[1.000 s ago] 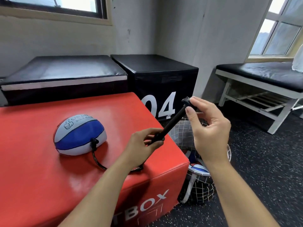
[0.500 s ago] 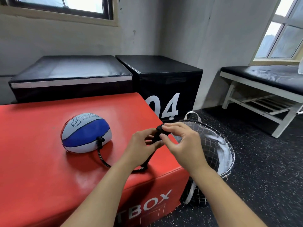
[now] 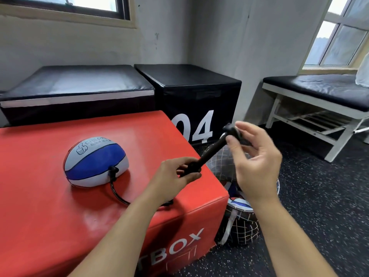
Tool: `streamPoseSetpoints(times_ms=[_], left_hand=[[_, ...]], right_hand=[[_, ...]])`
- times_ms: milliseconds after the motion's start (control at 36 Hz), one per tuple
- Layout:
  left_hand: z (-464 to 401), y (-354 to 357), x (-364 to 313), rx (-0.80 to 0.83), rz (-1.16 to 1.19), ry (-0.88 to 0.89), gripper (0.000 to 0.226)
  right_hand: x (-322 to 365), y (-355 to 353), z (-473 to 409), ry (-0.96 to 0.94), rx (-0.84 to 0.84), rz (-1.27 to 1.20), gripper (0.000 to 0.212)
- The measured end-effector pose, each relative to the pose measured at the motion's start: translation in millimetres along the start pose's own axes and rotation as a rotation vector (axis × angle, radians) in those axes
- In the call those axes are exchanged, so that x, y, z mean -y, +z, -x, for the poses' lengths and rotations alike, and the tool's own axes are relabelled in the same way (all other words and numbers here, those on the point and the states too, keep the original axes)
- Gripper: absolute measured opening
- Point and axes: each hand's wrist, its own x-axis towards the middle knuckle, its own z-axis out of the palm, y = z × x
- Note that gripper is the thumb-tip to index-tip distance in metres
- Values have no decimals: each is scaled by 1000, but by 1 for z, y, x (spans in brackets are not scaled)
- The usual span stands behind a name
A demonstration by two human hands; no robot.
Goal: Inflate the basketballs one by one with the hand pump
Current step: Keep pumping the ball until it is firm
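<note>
A half-flat blue, white and red basketball (image 3: 95,161) lay on the top of a red padded plyo box (image 3: 50,206), well left of the hands, with grey print and a thumbs-up mark on its upper panel. A thin black hose (image 3: 117,193) was plugged into the ball's near side and curved across the red surface toward the person's left wrist, where it passed out of sight. The left hand (image 3: 173,178) was curled round the lower barrel of a slim black hand pump (image 3: 209,151), gripping it just above the box's near right corner. The pump slanted up and to the right from that hand, its rod drawn out. The right hand (image 3: 253,156) held the pump's black T-shaped handle (image 3: 232,130) at the top end, thumb and fingers pinching it while the remaining fingers spread loosely. Below the right forearm, on the dark speckled floor just beside the red box, stood a wire-mesh basket with a pale liner (image 3: 237,228), and another blue, white and red ball (image 3: 239,202) showed inside it. Behind the red box sat a low black padded box (image 3: 75,84) and a taller black box marked 04 (image 3: 191,92). A white-framed bench with a black cushion (image 3: 319,90) stood under the right window
</note>
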Motion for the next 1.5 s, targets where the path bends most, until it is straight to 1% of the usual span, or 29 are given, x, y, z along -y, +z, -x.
streamPoseSetpoints(times_ms=[83, 194, 333, 389, 472, 528, 667, 722, 861, 944, 1028, 1139, 1194, 1278, 1389, 1444, 1500], left_hand=[[-1, -1, 0, 11, -17, 6, 29], [-1, -4, 3, 3, -8, -12, 28], [1, -8, 7, -25, 6, -31, 30], [2, -10, 8, -38, 14, -26, 37], [4, -14, 9, -54, 41, -19, 63], [5, -17, 9, -64, 20, -8, 77], [7, -20, 11, -87, -5, 7, 86], [7, -20, 11, -92, 8, 18, 84], [6, -15, 11, -113, -3, 49, 58], [4, -12, 13, -92, 4, 25, 42], [3, -8, 11, -77, 6, 29, 34], [1, -3, 10, -50, -18, 29, 31], [-1, -1, 12, -35, -39, 20, 34], [-1, 1, 11, -7, -63, -3, 36], [0, 1, 8, 25, -99, -13, 35], [0, 0, 7, 16, -101, -8, 33], [2, -3, 7, 1, -101, -8, 32]], right_hand=[[0, -6, -3, 16, -61, 9, 29], [0, 0, -3, -75, -1, 104, 24], [-1, 15, -1, -80, 60, 88, 24], [-3, 24, 3, -81, 96, 85, 24], [-8, 37, 9, -70, 158, 92, 25], [-12, 44, 12, -61, 195, 108, 26], [-26, 54, 22, -30, 273, 149, 26], [-31, 55, 26, -20, 300, 177, 25], [-40, 57, 33, -1, 358, 219, 23], [-39, 57, 36, 6, 351, 213, 22], [-37, 53, 36, 14, 328, 206, 19], [-29, 40, 31, 10, 294, 196, 21], [-18, 32, 23, -6, 228, 143, 26], [0, 19, 10, -35, 84, 59, 35], [7, 4, 0, -38, -59, 39, 26], [8, 3, -1, -59, -58, 62, 24], [8, 6, -1, -108, -22, 103, 21]])
